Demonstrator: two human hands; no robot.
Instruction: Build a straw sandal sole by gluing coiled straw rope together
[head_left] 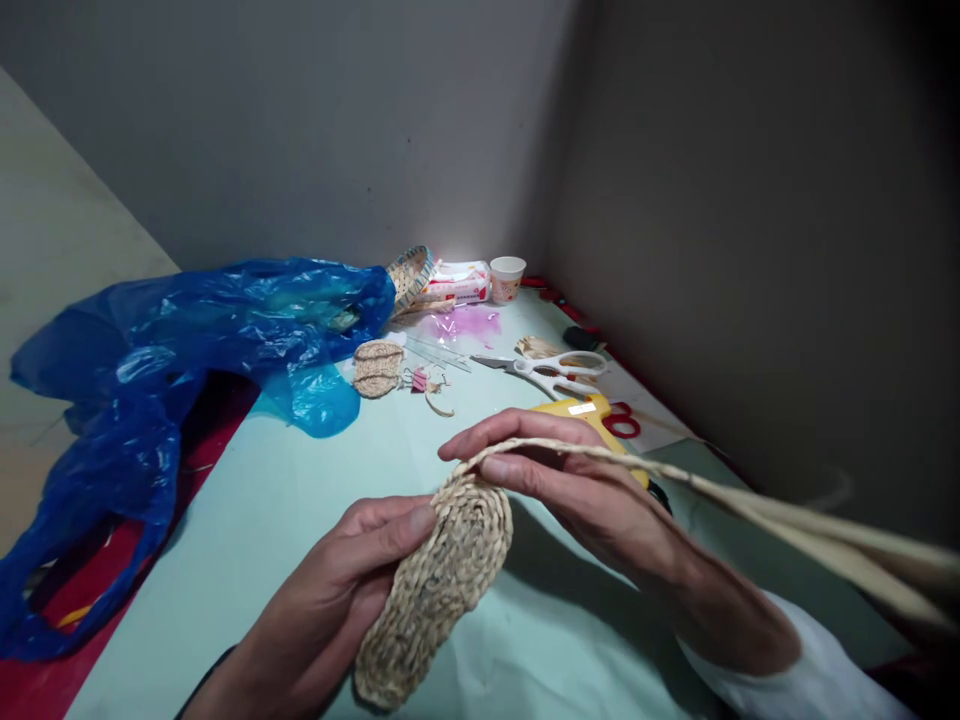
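Note:
An oval coil of braided straw (442,590), tilted above the table, is gripped along its left edge by my left hand (352,570), thumb on top. From the coil's upper end a straw braid (600,452) runs off to the right and parts into loose strands. My right hand (570,480) pinches this braid close to the coil, thumb below and fingers above. Behind my right hand lies a yellow glue gun (592,405), partly hidden. White-handled scissors (544,372) rest open just beyond it.
A blue plastic bag (225,310) sprawls over the table's left side. Farther back are a small woven piece (378,368), pink clips (419,380), a woven basket (409,276), a packet (461,283) and a paper cup (508,280). Red-handled scissors (622,421) lie at right. Walls enclose the back and right.

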